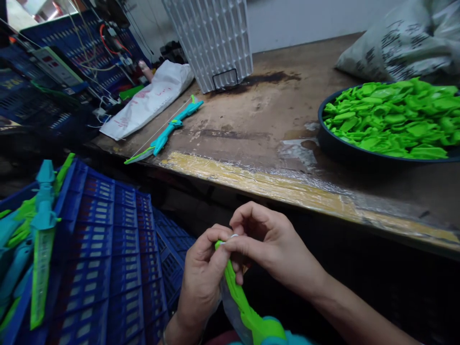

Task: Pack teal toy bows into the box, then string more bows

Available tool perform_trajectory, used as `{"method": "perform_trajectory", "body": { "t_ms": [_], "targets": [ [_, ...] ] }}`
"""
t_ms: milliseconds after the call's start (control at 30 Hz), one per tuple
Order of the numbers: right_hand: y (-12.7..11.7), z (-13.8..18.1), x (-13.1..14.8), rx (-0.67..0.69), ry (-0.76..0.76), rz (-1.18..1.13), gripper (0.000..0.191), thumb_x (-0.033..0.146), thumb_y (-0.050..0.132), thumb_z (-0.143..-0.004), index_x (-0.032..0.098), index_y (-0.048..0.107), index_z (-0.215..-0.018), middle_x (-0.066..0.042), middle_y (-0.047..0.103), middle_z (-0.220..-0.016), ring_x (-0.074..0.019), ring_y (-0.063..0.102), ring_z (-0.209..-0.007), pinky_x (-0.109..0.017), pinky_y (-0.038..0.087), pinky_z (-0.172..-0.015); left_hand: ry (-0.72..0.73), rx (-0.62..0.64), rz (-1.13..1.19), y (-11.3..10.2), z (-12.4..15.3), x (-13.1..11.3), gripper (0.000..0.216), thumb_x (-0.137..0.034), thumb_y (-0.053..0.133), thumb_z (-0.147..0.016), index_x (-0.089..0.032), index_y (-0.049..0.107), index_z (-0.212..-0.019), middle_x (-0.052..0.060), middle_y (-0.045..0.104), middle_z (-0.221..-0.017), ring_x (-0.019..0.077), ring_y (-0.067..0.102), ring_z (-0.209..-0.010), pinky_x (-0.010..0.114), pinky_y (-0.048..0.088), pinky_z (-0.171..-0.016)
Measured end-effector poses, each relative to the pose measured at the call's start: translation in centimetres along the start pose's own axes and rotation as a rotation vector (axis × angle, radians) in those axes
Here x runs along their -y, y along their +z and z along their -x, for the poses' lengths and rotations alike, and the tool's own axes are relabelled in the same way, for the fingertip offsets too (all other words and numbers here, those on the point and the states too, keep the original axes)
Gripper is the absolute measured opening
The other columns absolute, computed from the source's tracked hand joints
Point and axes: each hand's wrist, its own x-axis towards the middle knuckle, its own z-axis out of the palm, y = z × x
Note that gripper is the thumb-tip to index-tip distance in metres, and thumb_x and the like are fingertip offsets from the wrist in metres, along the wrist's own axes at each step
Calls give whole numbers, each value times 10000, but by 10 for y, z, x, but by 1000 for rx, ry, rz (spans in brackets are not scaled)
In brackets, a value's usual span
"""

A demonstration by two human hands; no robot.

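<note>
My left hand [203,275] is wrapped round the upper limb of a green and teal toy bow [247,314] that rises from my lap. My right hand [268,244] pinches at the green tip of that bow, where a thin white string shows between thumb and forefinger. Both hands sit below the front edge of the worn wooden table [273,120]. A finished teal toy bow [168,129] with a white string lies on the table's left part.
A dark basin [336,146] heaped with green plastic parts [391,117] stands at the right. A blue crate [108,249] at my left holds more toy bows [41,239]. A white ribbed basket [215,38], a white bag [151,98] and a grey sack [398,40] lie farther back.
</note>
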Motion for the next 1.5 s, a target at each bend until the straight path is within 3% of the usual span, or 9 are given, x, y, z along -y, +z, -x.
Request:
{"method": "perform_trajectory", "body": {
  "t_ms": [167, 400, 500, 633, 700, 867, 1067, 1233, 1500],
  "targets": [
    [-3, -3, -9, -2, 151, -138, 370, 403, 856, -775, 181, 560, -771, 34, 640, -564, -132, 645, -464, -199, 539, -451, 13, -5, 71, 1, -2, 8, 97, -261, 653, -997, -218, 700, -924, -27, 596, -865, 54, 605, -543, 136, 536, -489],
    [-6, 3, -18, 5, 117, -135, 364, 426, 840, -807, 172, 580, -782, 21, 654, -606, -142, 663, -493, -227, 565, -484, 3, -13, 175, 5, -2, 12, 88, -224, 649, -981, -203, 702, -915, -25, 597, -865, 46, 586, -531, 122, 526, -468],
    [-11, 8, -14, 52, -18, 41, 262, 358, 705, -948, 158, 591, -823, 9, 635, -777, -125, 685, -562, -244, 592, -545, -18, -28, 214, 6, -2, 10, 91, -217, 660, -963, -192, 714, -894, -21, 587, -853, 45, 567, -530, 121, 520, -451],
    [-18, 10, -6, 81, -475, 643, 160, 157, 485, -1039, 143, 601, -929, -81, 614, -1101, -121, 677, -837, -249, 581, -695, -69, 36, 211, 3, -3, 9, 116, -284, 690, -958, -194, 705, -887, -26, 572, -688, 59, 563, -515, 120, 511, -478],
    [-19, 10, -4, 112, -652, 923, 169, 97, 452, -1029, 131, 596, -945, -102, 621, -1101, -145, 613, -915, -267, 547, -741, -95, 36, 196, 1, -3, 10, 144, -314, 708, -950, -196, 684, -871, -26, 572, -640, 70, 564, -509, 127, 501, -476],
    [-17, 11, -3, 134, -687, 1170, 235, 54, 431, -1019, 119, 567, -839, -68, 583, -879, -149, 480, -785, -275, 444, -662, -131, -47, 147, -2, -2, 13, 199, -326, 757, -920, -183, 648, -834, -39, 574, -592, 67, 528, -450, 130, 437, -423],
    [-21, 7, 0, 152, -776, 1187, 184, 89, 453, -1040, 111, 594, -925, -106, 619, -1060, -182, 527, -951, -296, 470, -774, -163, -10, 163, -3, -4, 11, 220, -343, 764, -907, -174, 645, -831, -38, 577, -555, 78, 531, -429, 151, 433, -431],
    [-21, 10, 0, 140, -688, 1168, 251, 81, 441, -1032, 134, 563, -819, -48, 570, -825, -153, 477, -749, -287, 411, -644, -143, -48, 127, -2, -3, 13, 220, -336, 779, -897, -168, 661, -818, -37, 581, -549, 81, 535, -424, 158, 443, -432],
    [-16, 9, -6, -27, -212, 560, 164, 78, 582, -992, 167, 584, -855, 43, 617, -742, -68, 614, -604, -186, 480, -594, -137, -119, -3, -4, -4, 15, 159, -308, 791, -890, -179, 699, -903, -42, 595, -541, 96, 564, -414, 154, 464, -426]
  ]
}}
